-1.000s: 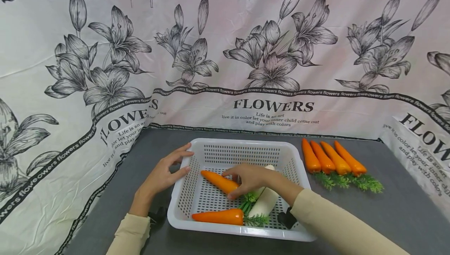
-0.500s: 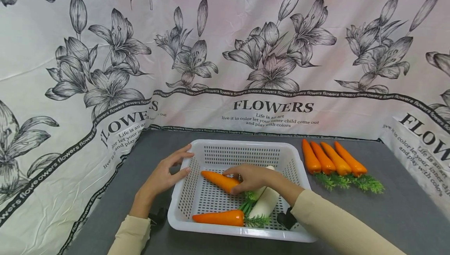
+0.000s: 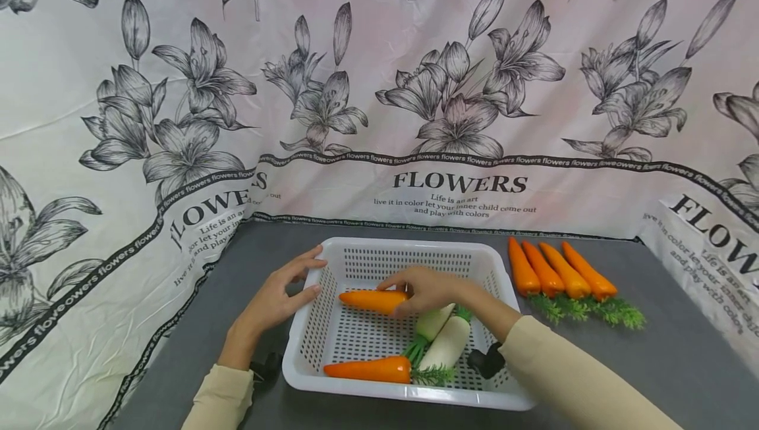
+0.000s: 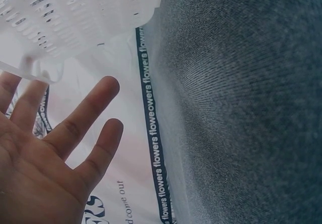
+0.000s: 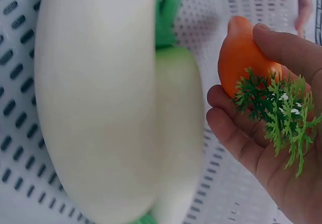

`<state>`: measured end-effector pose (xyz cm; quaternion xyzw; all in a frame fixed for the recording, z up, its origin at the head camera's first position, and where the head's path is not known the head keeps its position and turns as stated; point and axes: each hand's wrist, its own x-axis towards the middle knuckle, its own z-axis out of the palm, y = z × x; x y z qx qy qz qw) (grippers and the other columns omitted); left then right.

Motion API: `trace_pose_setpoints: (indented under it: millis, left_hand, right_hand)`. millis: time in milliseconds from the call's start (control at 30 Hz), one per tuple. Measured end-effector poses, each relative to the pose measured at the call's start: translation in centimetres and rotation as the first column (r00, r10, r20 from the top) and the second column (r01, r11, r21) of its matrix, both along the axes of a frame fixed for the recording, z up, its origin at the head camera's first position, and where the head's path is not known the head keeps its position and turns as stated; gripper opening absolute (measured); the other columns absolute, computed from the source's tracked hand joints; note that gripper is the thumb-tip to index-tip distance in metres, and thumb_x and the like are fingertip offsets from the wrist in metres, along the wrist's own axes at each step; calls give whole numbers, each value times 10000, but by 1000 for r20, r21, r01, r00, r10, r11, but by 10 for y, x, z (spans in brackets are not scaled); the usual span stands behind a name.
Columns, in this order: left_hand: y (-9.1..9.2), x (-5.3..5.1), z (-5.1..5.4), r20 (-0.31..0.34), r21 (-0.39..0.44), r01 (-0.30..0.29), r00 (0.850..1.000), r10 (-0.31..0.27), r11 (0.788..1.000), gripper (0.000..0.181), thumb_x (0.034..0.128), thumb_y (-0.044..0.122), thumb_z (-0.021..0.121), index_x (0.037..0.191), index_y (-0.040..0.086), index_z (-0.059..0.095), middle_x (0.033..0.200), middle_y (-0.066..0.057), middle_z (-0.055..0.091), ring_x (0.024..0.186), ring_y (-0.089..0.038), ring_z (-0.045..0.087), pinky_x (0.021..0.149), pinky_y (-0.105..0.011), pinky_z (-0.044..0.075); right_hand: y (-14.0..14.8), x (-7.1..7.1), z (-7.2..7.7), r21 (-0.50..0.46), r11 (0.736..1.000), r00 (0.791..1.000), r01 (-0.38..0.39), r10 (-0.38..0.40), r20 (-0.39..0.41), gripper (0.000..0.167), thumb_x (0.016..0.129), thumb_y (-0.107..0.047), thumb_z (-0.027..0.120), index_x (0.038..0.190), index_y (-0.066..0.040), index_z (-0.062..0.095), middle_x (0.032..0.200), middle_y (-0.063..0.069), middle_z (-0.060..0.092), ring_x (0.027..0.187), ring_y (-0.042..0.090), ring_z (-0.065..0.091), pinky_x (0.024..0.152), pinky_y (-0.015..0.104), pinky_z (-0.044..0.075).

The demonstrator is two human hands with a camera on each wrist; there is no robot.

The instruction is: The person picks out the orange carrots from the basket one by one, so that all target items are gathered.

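My right hand (image 3: 431,290) grips an orange carrot (image 3: 372,301) between thumb and fingers inside the white plastic basket (image 3: 409,243). In the right wrist view, the carrot's (image 5: 246,55) thick end and feathery green top (image 5: 282,108) lie within that hand. Beside it rest two white radishes (image 3: 449,344), overlapping at the basket's right side. Along the near wall lies a second carrot (image 3: 369,369). At the basket's left rim, my left hand (image 3: 274,295) rests with its fingers spread. The left wrist view shows these fingers (image 4: 83,118) extended, some of them behind the basket's edge (image 4: 35,75).
Several carrots (image 3: 557,270) with green tops lie in a row on the grey table (image 3: 670,351), right of the basket. A floral cloth (image 3: 332,186) hangs behind and at both sides. Black wrist devices (image 3: 487,359) show at both wrists.
The held carrot has swung from a slant to nearly level, and my right hand has moved slightly toward the back, showing more of the radishes. My left hand has stayed at the rim.
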<state>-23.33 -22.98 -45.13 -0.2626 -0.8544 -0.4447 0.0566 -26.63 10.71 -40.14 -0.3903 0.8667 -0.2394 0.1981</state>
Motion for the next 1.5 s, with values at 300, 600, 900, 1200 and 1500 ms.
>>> trace_pose_setpoints:
  millis: [300, 600, 900, 1200, 1500]
  left_hand:
    - [1, 1, 0, 5, 15, 6, 1000, -6, 1000, 466, 968, 207, 664, 1424, 164, 579, 1659, -37, 356, 1052, -205, 629, 895, -421, 550]
    - [-2, -1, -1, 3, 6, -3, 1000, 3, 1000, 470, 970, 204, 669, 1429, 167, 578, 1666, -16, 342, 1069, -163, 633, 908, -447, 544]
    - [-2, -1, -2, 21, 9, -9, 1000, 9, 1000, 468, 969, 221, 667, 1428, 208, 579, 1668, -21, 338, 1121, -257, 643, 858, -375, 577]
    - [-1, -4, -3, 3, -4, -1, 1000, 1, 1000, 470, 972, 211, 663, 1433, 190, 573, 1669, -27, 337, 1117, -237, 642, 926, -519, 527]
    - [0, -1, -1, 24, -1, -8, 1000, 8, 1000, 478, 969, 221, 672, 1436, 211, 572, 1669, -1, 336, 1118, -248, 636, 891, -454, 557]
  right_hand:
    - [26, -2, 25, -52, 998, 998, 18, -14, 64, 548, 901, -244, 755, 1417, -137, 605, 1259, 51, 677, 948, 145, 624, 854, 306, 541]
    - [61, -2, 46, -98, 989, 993, 115, -110, 49, 544, 921, -256, 746, 1438, -184, 591, 1213, 40, 688, 904, 144, 644, 825, 315, 546]
    - [98, -1, 57, -167, 959, 974, 228, -220, 61, 573, 935, -320, 741, 1464, -197, 559, 1230, 73, 692, 928, 221, 683, 794, 355, 553]
    - [153, 13, 57, -206, 888, 912, 410, -396, 111, 618, 939, -335, 733, 1501, -195, 515, 1317, 139, 662, 1002, 225, 687, 782, 361, 557]
    - [221, 30, 44, -200, 809, 829, 553, -558, 38, 595, 981, -393, 668, 1520, -214, 492, 1368, 163, 631, 1011, 202, 664, 703, 344, 564]
